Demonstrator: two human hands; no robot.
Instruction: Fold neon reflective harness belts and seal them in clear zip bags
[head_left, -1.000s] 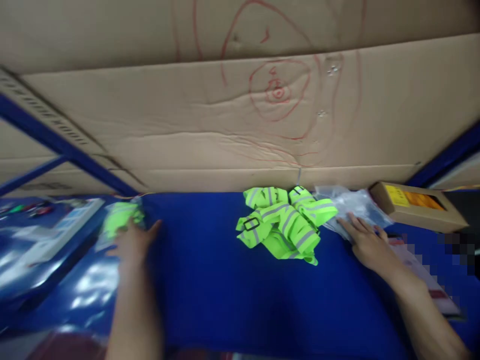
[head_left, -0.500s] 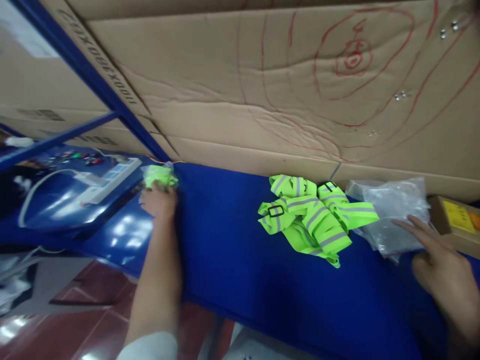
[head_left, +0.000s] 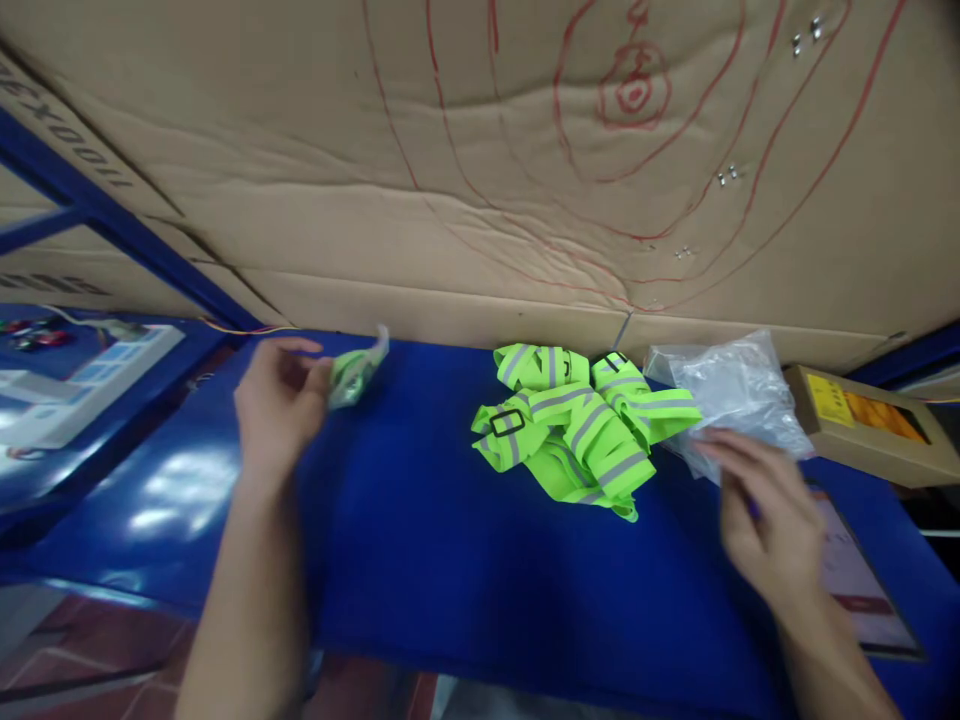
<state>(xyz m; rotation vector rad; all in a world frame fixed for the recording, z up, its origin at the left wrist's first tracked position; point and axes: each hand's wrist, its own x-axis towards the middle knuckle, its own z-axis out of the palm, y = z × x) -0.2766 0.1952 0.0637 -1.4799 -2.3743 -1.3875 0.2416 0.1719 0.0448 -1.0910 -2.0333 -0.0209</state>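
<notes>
On the left of the blue table is a small clear packet (head_left: 360,372) with lime-green strap inside, tilted and slightly blurred. My left hand (head_left: 279,402) is beside it, index finger stretched out and thumb tip at the packet's near edge; no firm grip shows. Lime-green reflective straps (head_left: 592,425) with grey stripes and black buckles lie heaped mid-table. Clear plastic bags (head_left: 739,385) lie to their right. My right hand (head_left: 772,510) has its fingers extended, tips over the bags' lower edge, a gap showing between fingers and thumb.
Behind the blue table (head_left: 420,560) stands a cardboard panel (head_left: 315,240) with red drawn rings. A small cardboard box (head_left: 885,425) sits at the right. Beneath my right forearm is a flat, dark-edged screen or sheet (head_left: 862,590). A white power strip (head_left: 97,380) lies far left.
My view has turned rightward. My left hand and the packet have shifted right from the power strip, and the hand no longer covers the packet. My right hand has come to the bags' near left edge.
</notes>
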